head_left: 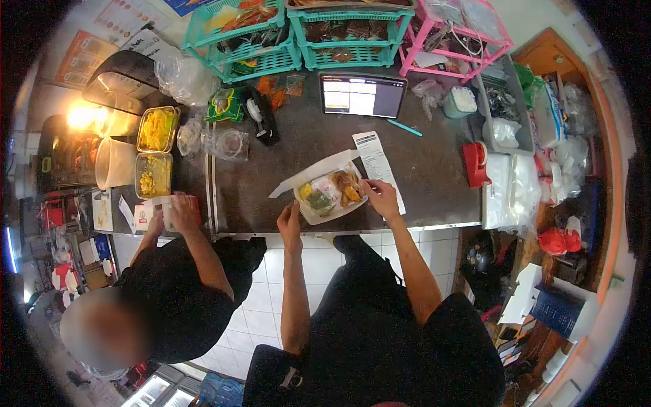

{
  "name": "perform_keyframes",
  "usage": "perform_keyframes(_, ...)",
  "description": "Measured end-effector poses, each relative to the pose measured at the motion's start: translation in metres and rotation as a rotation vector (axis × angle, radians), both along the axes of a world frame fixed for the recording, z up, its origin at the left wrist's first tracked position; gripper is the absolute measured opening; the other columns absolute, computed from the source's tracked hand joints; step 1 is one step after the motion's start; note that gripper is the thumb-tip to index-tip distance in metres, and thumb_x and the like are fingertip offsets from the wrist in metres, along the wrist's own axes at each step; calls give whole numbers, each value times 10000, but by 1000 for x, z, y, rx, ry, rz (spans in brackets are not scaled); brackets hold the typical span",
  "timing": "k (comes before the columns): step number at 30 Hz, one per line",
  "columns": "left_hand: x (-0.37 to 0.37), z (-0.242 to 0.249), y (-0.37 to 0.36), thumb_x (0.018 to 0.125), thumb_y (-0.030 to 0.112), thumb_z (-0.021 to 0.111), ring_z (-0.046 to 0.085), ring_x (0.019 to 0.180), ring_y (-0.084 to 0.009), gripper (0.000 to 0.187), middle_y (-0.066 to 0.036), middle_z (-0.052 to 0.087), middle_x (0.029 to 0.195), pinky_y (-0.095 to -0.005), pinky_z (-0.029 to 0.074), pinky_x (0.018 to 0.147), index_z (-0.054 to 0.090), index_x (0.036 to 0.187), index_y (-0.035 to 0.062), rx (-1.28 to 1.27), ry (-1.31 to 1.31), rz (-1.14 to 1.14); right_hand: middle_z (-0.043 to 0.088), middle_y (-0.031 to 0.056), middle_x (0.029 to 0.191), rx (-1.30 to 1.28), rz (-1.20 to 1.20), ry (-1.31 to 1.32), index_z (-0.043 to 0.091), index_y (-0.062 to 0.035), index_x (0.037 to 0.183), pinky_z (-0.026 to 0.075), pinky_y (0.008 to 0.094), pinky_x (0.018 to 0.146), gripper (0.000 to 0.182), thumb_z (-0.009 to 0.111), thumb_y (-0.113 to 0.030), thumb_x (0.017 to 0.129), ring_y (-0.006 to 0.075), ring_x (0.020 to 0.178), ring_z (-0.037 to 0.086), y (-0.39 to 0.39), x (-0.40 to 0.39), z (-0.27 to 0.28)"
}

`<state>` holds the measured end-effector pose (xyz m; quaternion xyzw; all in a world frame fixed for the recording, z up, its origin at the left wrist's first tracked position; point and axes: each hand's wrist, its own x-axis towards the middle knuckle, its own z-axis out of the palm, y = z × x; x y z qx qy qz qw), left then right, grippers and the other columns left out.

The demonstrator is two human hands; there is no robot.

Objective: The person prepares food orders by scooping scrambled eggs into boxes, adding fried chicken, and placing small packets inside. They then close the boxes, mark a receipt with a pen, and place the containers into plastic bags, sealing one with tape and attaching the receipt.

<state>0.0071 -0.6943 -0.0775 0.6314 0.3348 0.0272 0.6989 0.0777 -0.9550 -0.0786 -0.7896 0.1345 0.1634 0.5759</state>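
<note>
An open white food box [330,216] stands near the front edge of the dark counter, its lid folded back. Inside lie browned pieces of food [349,188] on the right, something green and yellow on the left, and a small clear bag in the middle. My left hand [289,220] grips the box's left side. At the box's right side, my right hand [381,198] has its fingers pressed together by the food and the rim; what they hold, if anything, is too small to name. A long printed receipt [369,146] lies partly behind the box and my right hand.
At the left, a co-worker's hands [182,211] are on another box [144,216]. Behind stand a tablet [363,96], a teal pen [405,127], a black stapler-like tool [261,115] and teal baskets [251,51]. A red tape dispenser [476,164] is at the right.
</note>
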Motion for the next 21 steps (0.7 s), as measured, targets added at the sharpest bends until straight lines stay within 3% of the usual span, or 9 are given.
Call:
perform_keyframes(2, 10, 2, 4, 931, 290, 660, 563, 1043, -151, 405, -101, 647, 1065, -316, 469, 850, 616, 1175, -30, 35, -88, 23, 703, 111, 812, -13, 30, -41, 722, -43, 1057, 517, 329, 666, 408, 709, -400, 859, 193, 710, 656, -1, 14, 5)
perform_keyframes(5, 31, 18, 24, 902, 176, 681, 574, 1077, -194, 366, -132, 635, 1145, -365, 482, 861, 607, 1208, -12, 340, -349, 277, 686, 122, 964, -299, -34, -614, 697, -36, 1052, 533, 340, 745, 336, 768, -247, 800, 233, 876, 653, -9, 49, 45)
perform_keyframes(7, 46, 73, 42, 829, 51, 698, 626, 997, -269, 373, -150, 658, 1073, -378, 505, 822, 618, 1193, 26, 941, -390, -209, 685, 113, 996, -392, 52, -745, 690, -25, 1037, 541, 339, 753, 289, 770, -154, 790, 233, 917, 644, -9, 78, 69)
perform_keyframes(9, 40, 68, 55, 790, 12, 692, 635, 942, -298, 385, -153, 661, 1039, -378, 512, 797, 624, 1169, 39, 1024, -310, -362, 683, 115, 962, -374, 518, -993, 679, -36, 1012, 541, 365, 752, 257, 739, -64, 764, 282, 886, 635, -13, 100, 70)
perform_keyframes(10, 40, 67, 58, 751, -28, 686, 644, 887, -327, 405, -156, 663, 1005, -378, 519, 772, 629, 1144, 52, 1101, -238, -515, 676, 106, 971, -454, 604, -849, 667, -31, 983, 526, 386, 811, 211, 678, -22, 772, 299, 954, 621, -13, 98, 73)
perform_keyframes(14, 10, 36, 29, 711, -29, 673, 650, 812, -324, 335, -149, 658, 851, -366, 520, 725, 647, 1036, 48, 1029, -346, -333, 689, 137, 961, -367, 402, -858, 681, -24, 986, 547, 374, 769, 267, 678, 30, 724, 310, 866, 663, -13, 58, 44)
perform_keyframes(17, -3, 6, -7, 730, -9, 670, 637, 803, -143, 288, -94, 671, 885, -289, 500, 708, 638, 1016, 5, 615, -290, -30, 697, 170, 973, -182, 102, -640, 671, -9, 1046, 545, 350, 791, 360, 641, 80, 698, 298, 866, 693, 5, 21, -4)
perform_keyframes(18, -5, 3, -15, 783, 8, 670, 609, 852, -118, 218, -77, 667, 920, -288, 497, 747, 631, 996, -21, 221, -379, 87, 704, 179, 986, -122, 62, -562, 658, 7, 1082, 535, 322, 815, 421, 596, 117, 681, 266, 892, 707, 7, 17, -16)
perform_keyframes(21, -9, -3, -18, 828, -17, 635, 612, 876, -134, 189, -89, 660, 951, -284, 498, 791, 613, 1015, -39, 120, -227, 211, 711, 171, 976, -40, 32, -441, 662, 7, 1062, 539, 313, 797, 400, 586, 118, 686, 238, 885, 711, 8, 20, 22)
